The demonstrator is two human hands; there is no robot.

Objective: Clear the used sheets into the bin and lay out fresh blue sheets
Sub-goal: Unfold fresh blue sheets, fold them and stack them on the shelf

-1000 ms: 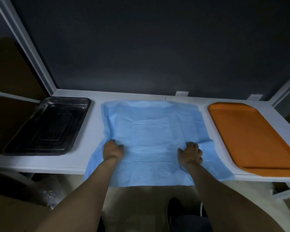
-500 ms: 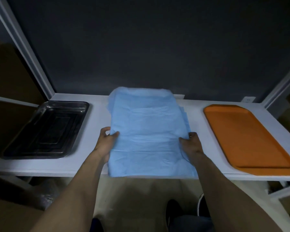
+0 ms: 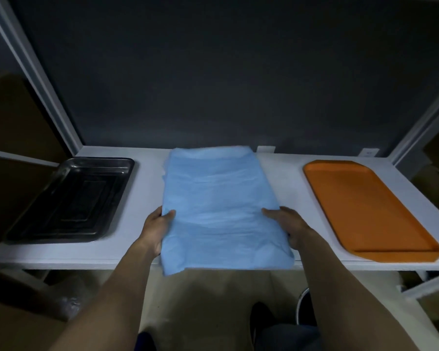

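Blue sheet (image 3: 218, 206) between your hands on the tabletop (image 3: 284, 183), your left hand (image 3: 153, 229) pinching one side edge, your right hand (image 3: 292, 224) gripping the other.

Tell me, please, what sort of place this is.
Probably a clinic or laboratory preparation bench, not certain: a steel tray, an orange tray and a blue sheet are on a white counter.

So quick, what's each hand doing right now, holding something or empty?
Left hand: holding the left edge of the blue sheet.
Right hand: holding the blue sheet's right edge.
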